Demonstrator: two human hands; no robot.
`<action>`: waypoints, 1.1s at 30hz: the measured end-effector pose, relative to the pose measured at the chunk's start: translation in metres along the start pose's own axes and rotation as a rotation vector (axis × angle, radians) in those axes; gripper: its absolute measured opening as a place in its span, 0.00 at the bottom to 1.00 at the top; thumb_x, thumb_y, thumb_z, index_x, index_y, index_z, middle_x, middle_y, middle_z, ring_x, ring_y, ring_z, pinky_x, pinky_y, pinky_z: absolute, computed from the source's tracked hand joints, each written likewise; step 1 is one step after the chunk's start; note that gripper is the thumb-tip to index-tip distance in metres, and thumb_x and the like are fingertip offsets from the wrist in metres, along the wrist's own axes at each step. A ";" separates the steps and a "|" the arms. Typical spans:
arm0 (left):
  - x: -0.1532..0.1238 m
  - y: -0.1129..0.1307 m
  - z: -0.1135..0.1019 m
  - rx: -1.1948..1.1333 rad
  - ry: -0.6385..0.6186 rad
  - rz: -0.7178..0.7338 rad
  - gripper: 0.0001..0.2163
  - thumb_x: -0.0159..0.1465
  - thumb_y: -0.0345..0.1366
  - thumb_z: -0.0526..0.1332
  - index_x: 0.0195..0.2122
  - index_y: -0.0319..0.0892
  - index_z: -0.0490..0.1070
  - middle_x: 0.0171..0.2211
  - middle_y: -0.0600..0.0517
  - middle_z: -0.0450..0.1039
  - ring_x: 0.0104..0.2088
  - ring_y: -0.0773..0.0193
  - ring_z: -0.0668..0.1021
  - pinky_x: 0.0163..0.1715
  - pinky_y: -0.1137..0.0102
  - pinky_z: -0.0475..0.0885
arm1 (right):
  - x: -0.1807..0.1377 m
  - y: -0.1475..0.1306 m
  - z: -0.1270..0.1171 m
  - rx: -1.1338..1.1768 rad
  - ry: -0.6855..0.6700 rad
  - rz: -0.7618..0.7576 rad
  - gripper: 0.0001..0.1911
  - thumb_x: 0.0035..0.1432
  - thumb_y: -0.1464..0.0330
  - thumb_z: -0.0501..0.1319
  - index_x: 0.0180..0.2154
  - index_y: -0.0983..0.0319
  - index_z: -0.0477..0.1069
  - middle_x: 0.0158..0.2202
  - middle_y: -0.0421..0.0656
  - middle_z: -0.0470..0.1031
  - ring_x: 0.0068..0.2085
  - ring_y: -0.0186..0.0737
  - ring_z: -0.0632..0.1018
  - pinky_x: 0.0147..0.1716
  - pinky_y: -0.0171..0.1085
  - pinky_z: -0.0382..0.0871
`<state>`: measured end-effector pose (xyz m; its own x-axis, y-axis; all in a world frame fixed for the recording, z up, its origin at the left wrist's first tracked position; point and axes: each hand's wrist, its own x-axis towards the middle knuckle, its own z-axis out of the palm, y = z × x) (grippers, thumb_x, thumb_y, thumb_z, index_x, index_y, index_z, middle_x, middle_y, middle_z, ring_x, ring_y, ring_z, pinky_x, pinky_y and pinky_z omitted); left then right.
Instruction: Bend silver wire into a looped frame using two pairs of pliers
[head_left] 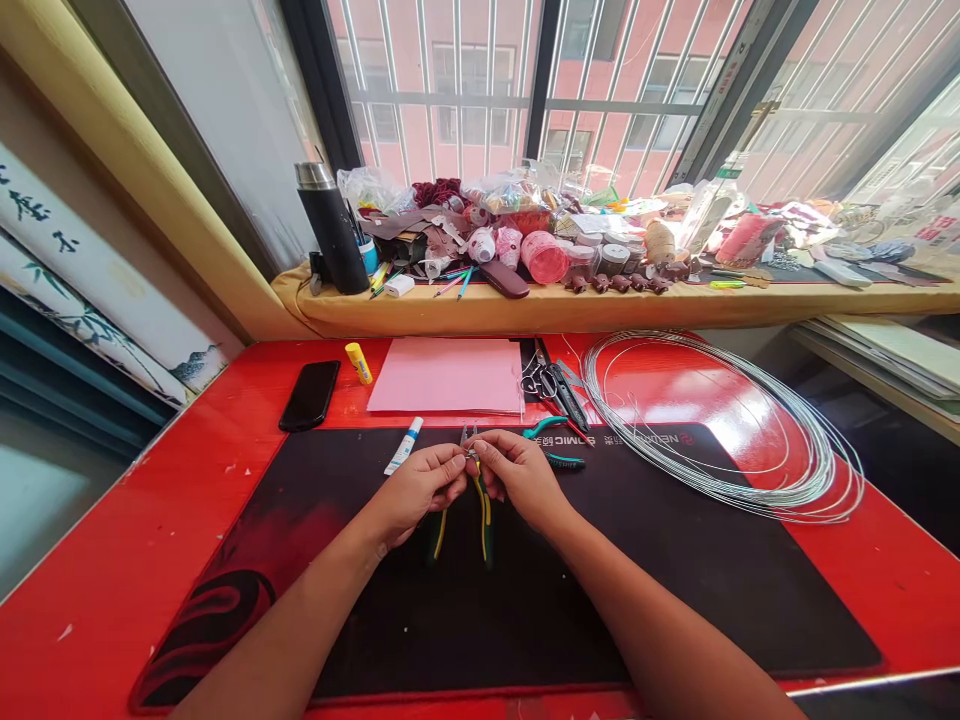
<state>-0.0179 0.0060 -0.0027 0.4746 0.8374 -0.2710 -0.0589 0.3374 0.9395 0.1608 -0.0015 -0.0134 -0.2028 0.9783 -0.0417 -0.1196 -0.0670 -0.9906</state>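
Over the black desk mat (450,640), my left hand (424,485) and my right hand (517,475) meet with thumbs and forefingers pinched. A tiny silvery piece of wire (470,454) shows between their fingertips; its full shape is hidden. Beneath my hands lie pliers with green and yellow handles (486,520), jaws pointing away and handles spread toward me. A white and blue tube (403,446) rests just beyond my left hand. To the right of my right hand are teal-handled pliers (564,461), partly covered by that hand.
A large coil of silvery wire (810,480) spreads across the right side of the red table (97,560). Pink sheets (446,375), scissors (538,380), a black utility knife (570,395), a glue stick (358,363) and a phone (310,395) lie behind. Craft supplies crowd the windowsill (450,312).
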 end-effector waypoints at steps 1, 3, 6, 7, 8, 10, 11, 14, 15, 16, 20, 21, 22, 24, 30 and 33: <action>0.001 0.000 -0.001 0.011 0.035 0.017 0.19 0.61 0.53 0.67 0.34 0.39 0.74 0.20 0.58 0.63 0.19 0.73 0.56 0.19 0.75 0.47 | 0.001 0.001 0.000 0.001 -0.003 0.001 0.18 0.61 0.54 0.64 0.42 0.63 0.78 0.20 0.35 0.67 0.18 0.31 0.68 0.16 0.30 0.57; 0.003 0.000 -0.004 0.024 0.126 0.059 0.19 0.60 0.54 0.67 0.35 0.40 0.75 0.20 0.58 0.62 0.21 0.72 0.58 0.21 0.76 0.50 | 0.002 0.003 -0.002 -0.005 0.007 -0.011 0.20 0.62 0.54 0.63 0.44 0.63 0.78 0.21 0.35 0.68 0.19 0.31 0.68 0.16 0.30 0.57; 0.005 0.001 -0.007 0.016 0.233 0.120 0.20 0.59 0.54 0.68 0.34 0.40 0.76 0.21 0.58 0.61 0.24 0.70 0.62 0.26 0.75 0.57 | 0.005 0.003 -0.006 -0.061 0.065 -0.051 0.21 0.63 0.53 0.62 0.45 0.63 0.78 0.22 0.36 0.70 0.20 0.33 0.69 0.17 0.31 0.58; 0.005 0.001 -0.009 0.012 0.255 0.139 0.20 0.58 0.55 0.69 0.34 0.40 0.76 0.22 0.58 0.61 0.25 0.70 0.62 0.27 0.75 0.59 | 0.005 0.003 -0.008 -0.090 0.086 -0.064 0.21 0.63 0.53 0.62 0.45 0.62 0.78 0.23 0.37 0.70 0.21 0.34 0.70 0.18 0.32 0.60; 0.006 0.001 -0.010 0.007 0.275 0.157 0.20 0.57 0.55 0.69 0.34 0.40 0.77 0.23 0.58 0.62 0.26 0.69 0.63 0.28 0.74 0.60 | 0.005 0.002 -0.011 -0.126 0.100 -0.075 0.20 0.63 0.53 0.62 0.45 0.62 0.77 0.24 0.38 0.72 0.23 0.35 0.72 0.20 0.33 0.62; 0.006 0.002 -0.011 -0.008 0.312 0.185 0.21 0.55 0.55 0.70 0.34 0.40 0.77 0.24 0.57 0.63 0.26 0.68 0.64 0.28 0.74 0.60 | 0.004 -0.001 -0.020 -0.243 0.106 -0.103 0.19 0.64 0.54 0.61 0.46 0.61 0.77 0.27 0.40 0.75 0.28 0.39 0.75 0.25 0.36 0.68; 0.006 0.002 -0.012 -0.018 0.323 0.192 0.20 0.55 0.55 0.70 0.33 0.40 0.77 0.24 0.57 0.63 0.26 0.68 0.64 0.27 0.74 0.60 | 0.003 -0.003 -0.026 -0.351 0.095 -0.132 0.18 0.65 0.56 0.61 0.48 0.60 0.77 0.30 0.42 0.77 0.32 0.41 0.78 0.31 0.38 0.71; 0.007 0.001 -0.014 -0.042 0.329 0.197 0.20 0.56 0.54 0.70 0.34 0.40 0.77 0.23 0.57 0.61 0.26 0.69 0.63 0.27 0.74 0.59 | -0.002 -0.011 -0.048 -0.721 0.072 -0.240 0.15 0.65 0.60 0.63 0.50 0.58 0.77 0.41 0.45 0.80 0.43 0.46 0.79 0.46 0.44 0.73; 0.007 0.001 -0.014 -0.045 0.326 0.197 0.20 0.56 0.54 0.70 0.34 0.40 0.77 0.23 0.58 0.61 0.26 0.69 0.63 0.27 0.74 0.59 | -0.004 -0.013 -0.056 -0.828 0.048 -0.266 0.15 0.65 0.61 0.64 0.51 0.57 0.77 0.46 0.47 0.79 0.48 0.48 0.79 0.51 0.46 0.71; 0.006 0.001 -0.014 -0.045 0.322 0.196 0.20 0.56 0.54 0.70 0.34 0.40 0.77 0.23 0.58 0.60 0.26 0.69 0.63 0.27 0.74 0.59 | -0.006 -0.015 -0.064 -0.930 0.032 -0.285 0.16 0.64 0.61 0.64 0.53 0.56 0.76 0.51 0.48 0.78 0.53 0.50 0.77 0.55 0.47 0.69; 0.006 0.001 -0.013 -0.050 0.298 0.189 0.20 0.56 0.54 0.70 0.34 0.39 0.77 0.22 0.58 0.59 0.24 0.69 0.61 0.25 0.74 0.55 | -0.008 -0.019 -0.087 -1.298 -0.052 -0.266 0.28 0.60 0.62 0.69 0.61 0.55 0.70 0.61 0.51 0.71 0.61 0.58 0.71 0.61 0.54 0.64; 0.006 0.001 -0.013 -0.056 0.293 0.187 0.20 0.56 0.54 0.70 0.34 0.39 0.77 0.21 0.58 0.59 0.24 0.69 0.61 0.24 0.74 0.54 | -0.007 -0.020 -0.089 -1.359 -0.078 -0.252 0.29 0.60 0.62 0.69 0.62 0.55 0.70 0.62 0.52 0.70 0.63 0.59 0.70 0.62 0.55 0.63; 0.006 0.001 -0.013 -0.062 0.290 0.184 0.20 0.56 0.54 0.70 0.34 0.39 0.77 0.21 0.59 0.59 0.24 0.70 0.60 0.24 0.74 0.53 | -0.006 -0.020 -0.090 -1.404 -0.101 -0.239 0.30 0.59 0.63 0.70 0.62 0.55 0.69 0.63 0.53 0.69 0.64 0.60 0.69 0.62 0.55 0.62; 0.006 0.001 -0.013 -0.073 0.285 0.179 0.21 0.56 0.54 0.70 0.34 0.39 0.76 0.21 0.59 0.58 0.23 0.71 0.59 0.23 0.74 0.52 | -0.004 -0.021 -0.090 -1.458 -0.121 -0.225 0.28 0.60 0.66 0.69 0.61 0.56 0.70 0.62 0.53 0.70 0.63 0.59 0.69 0.61 0.54 0.63; 0.008 0.000 -0.016 -0.104 0.272 0.171 0.21 0.57 0.54 0.69 0.35 0.38 0.76 0.21 0.59 0.58 0.21 0.72 0.57 0.22 0.73 0.48 | 0.005 -0.028 -0.081 -1.472 -0.105 -0.197 0.18 0.60 0.69 0.67 0.53 0.61 0.76 0.51 0.54 0.75 0.55 0.57 0.72 0.57 0.51 0.64; 0.009 -0.001 -0.018 -0.125 0.268 0.176 0.21 0.57 0.54 0.70 0.35 0.38 0.76 0.21 0.59 0.58 0.21 0.72 0.57 0.22 0.73 0.48 | 0.008 -0.029 -0.081 -1.363 -0.086 -0.167 0.16 0.56 0.69 0.69 0.47 0.61 0.77 0.49 0.54 0.75 0.53 0.58 0.72 0.55 0.51 0.64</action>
<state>-0.0293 0.0208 -0.0099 0.2009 0.9651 -0.1680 -0.2344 0.2139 0.9483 0.2415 0.0238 0.0044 -0.3456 0.9371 0.0481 0.8806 0.3417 -0.3282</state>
